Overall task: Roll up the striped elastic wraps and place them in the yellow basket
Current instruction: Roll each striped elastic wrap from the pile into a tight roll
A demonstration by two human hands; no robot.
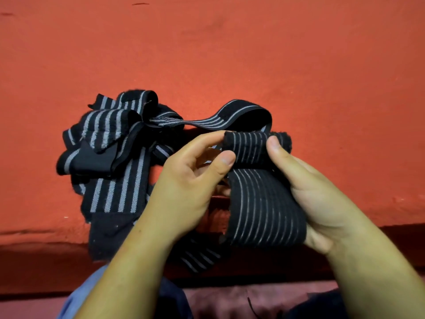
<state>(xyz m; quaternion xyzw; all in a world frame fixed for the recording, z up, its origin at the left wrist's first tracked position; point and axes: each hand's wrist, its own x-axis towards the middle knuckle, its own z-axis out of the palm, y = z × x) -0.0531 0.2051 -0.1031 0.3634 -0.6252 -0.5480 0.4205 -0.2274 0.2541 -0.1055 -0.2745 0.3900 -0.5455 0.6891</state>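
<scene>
A black elastic wrap with thin white stripes [262, 203] is held up in front of me over the red surface. Its top end is curled into a small roll [250, 146]. My left hand [190, 180] pinches the roll's left end between thumb and fingers. My right hand [322, 199] grips the roll's right end with the thumb on top and supports the band below. The wrap's free length loops back behind the hands toward a tangled pile of black wraps with wider grey stripes [115, 143] lying on the left. No yellow basket is in view.
The red cloth-covered surface [299, 65] stretches wide behind and to both sides of the pile. Its front edge [46, 240] runs just below the pile, with dark shadow under it. My blue sleeve or clothing [87, 293] shows at the bottom left.
</scene>
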